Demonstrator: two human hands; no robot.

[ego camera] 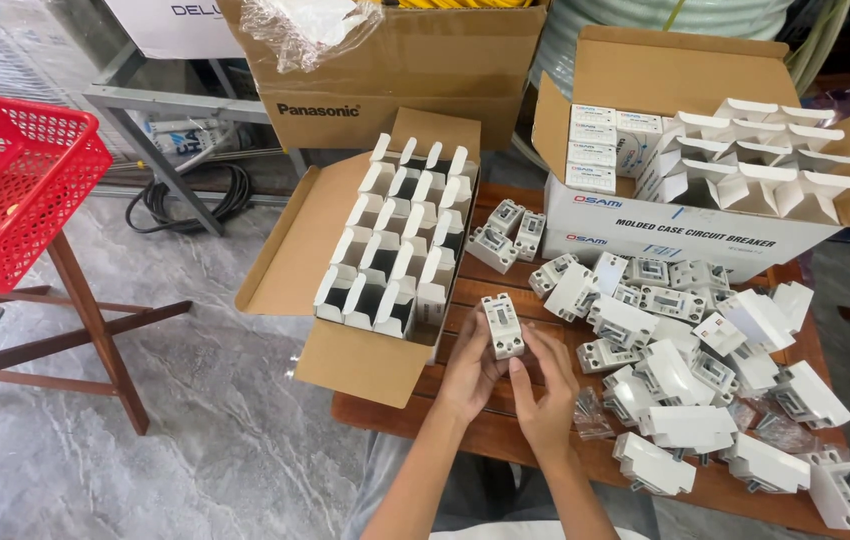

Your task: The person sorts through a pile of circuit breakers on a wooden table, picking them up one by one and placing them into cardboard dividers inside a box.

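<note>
Both hands, left hand and right hand, close their grip on one white breaker, held upright above the near edge of the wooden surface, face up for viewing, between the open box of empty sleeves at left and the loose pile of breakers at right.

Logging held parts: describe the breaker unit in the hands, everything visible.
The breaker unit is a small white, plastic-looking block with a grey face panel and darker details at its middle. It stands roughly upright, slightly tilted, above the wooden table. The left hand grips its lower left, the right hand its lower right; nothing else touches it.
</note>
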